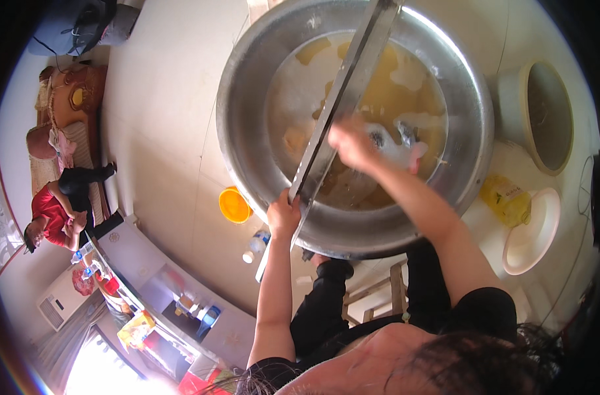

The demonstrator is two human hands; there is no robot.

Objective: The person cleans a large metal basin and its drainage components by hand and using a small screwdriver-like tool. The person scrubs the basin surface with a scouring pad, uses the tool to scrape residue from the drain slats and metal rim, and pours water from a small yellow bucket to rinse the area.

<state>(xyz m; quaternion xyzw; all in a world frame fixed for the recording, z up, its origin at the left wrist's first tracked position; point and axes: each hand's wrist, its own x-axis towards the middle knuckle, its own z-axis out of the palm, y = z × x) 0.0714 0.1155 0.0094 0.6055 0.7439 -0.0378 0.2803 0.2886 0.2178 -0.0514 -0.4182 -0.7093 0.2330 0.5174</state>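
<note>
A long metal channel or rail (347, 79) lies slantwise across a large round metal basin (243, 123) holding brownish, sudsy water. My left hand (283, 215) grips the rail near its lower end, at the basin's near rim. Blurred, my right hand (352, 143) is closed against the rail's side over the middle of the basin; whether something is inside it cannot be made out. Right of that hand, a pale, partly transparent plastic item (389, 145) and a small pink thing (417, 157) lie in the water.
An orange tub (235, 205) and a plastic bottle (258, 244) are left of the basin. To the right are a grey bucket (510, 106), a bottle of yellow liquid (505, 200) and a pale basin (547, 247). A person in red (48, 212) sits far left, near a cabinet (147, 252).
</note>
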